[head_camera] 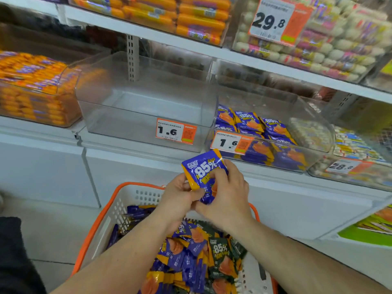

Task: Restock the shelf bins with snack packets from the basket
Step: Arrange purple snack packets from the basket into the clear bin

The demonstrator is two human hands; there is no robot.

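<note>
— Packet (204,172) is sitting where?
— Both hands are pinching it above the basket (118,200): left hand (180,195) and right hand (228,194), fingers curling round it, below the bin (146,107).

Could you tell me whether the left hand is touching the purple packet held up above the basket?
Touching. The head view shows the left hand pinching the purple packet's lower edge, with no gap.

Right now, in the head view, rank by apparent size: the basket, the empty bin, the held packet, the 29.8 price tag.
1. Basket, though nearest the camera and cut off.
2. Empty bin.
3. 29.8 price tag and held packet look alike; no ranking.
</note>
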